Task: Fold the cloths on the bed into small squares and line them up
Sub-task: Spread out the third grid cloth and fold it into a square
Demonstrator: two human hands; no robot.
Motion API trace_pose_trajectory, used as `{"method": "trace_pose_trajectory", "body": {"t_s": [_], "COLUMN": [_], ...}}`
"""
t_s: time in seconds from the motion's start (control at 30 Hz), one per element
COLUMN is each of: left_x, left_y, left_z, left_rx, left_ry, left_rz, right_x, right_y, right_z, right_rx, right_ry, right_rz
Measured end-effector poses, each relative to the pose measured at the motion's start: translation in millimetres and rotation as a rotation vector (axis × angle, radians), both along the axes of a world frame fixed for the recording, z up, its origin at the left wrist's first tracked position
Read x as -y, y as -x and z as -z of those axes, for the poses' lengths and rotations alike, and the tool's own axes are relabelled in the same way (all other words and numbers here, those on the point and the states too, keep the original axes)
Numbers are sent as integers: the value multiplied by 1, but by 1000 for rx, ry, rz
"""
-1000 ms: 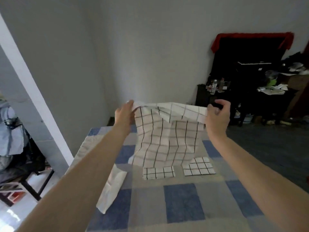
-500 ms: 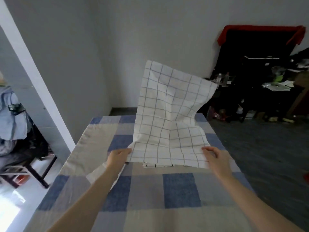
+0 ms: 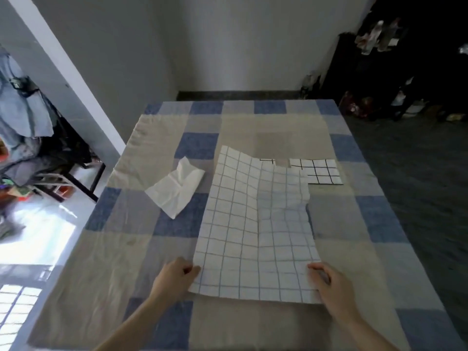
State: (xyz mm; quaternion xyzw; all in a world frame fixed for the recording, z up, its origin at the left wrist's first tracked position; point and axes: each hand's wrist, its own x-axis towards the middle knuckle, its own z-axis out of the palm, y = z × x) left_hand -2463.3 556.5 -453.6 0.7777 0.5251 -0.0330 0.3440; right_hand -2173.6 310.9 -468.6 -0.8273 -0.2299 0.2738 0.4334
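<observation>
A large white cloth with a blue grid [image 3: 255,229] lies spread flat on the bed, slightly wrinkled. My left hand [image 3: 174,276] pinches its near left corner and my right hand [image 3: 330,285] grips its near right corner. Beyond its far edge lies a folded white square with black grid lines [image 3: 320,171]; a second folded one [image 3: 267,160] is almost hidden under the big cloth. A plain white cloth [image 3: 177,187] lies crumpled to the left.
The bed has a blue, grey and beige checked cover [image 3: 152,239]. A white pillar [image 3: 65,72] and a chair with clothes [image 3: 30,138] stand to the left. Dark furniture [image 3: 405,59] and dark floor lie to the right.
The grid cloth was held up in the air by its top corners, then flipped out and laid down flat on the bed. My hands came down and toward me with its near corners.
</observation>
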Motion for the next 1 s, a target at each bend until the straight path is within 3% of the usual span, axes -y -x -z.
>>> {"method": "trace_pose_trajectory", "body": {"t_s": [0.7, 0.77, 0.87, 1.0], "left_x": [69, 75, 85, 105], "left_y": [117, 125, 119, 67], "left_z": [20, 23, 19, 6], "left_rx": [-49, -13, 124, 285], "left_ry": [-286, -325, -431, -448], "left_rz": [208, 184, 157, 406], "right_x": [75, 75, 67, 13], "right_y": [114, 120, 132, 156], "right_z": [13, 8, -4, -11], "right_rx": [275, 298, 624, 661], "right_ry": [214, 250, 344, 234], "right_rz": [19, 65, 66, -166]}}
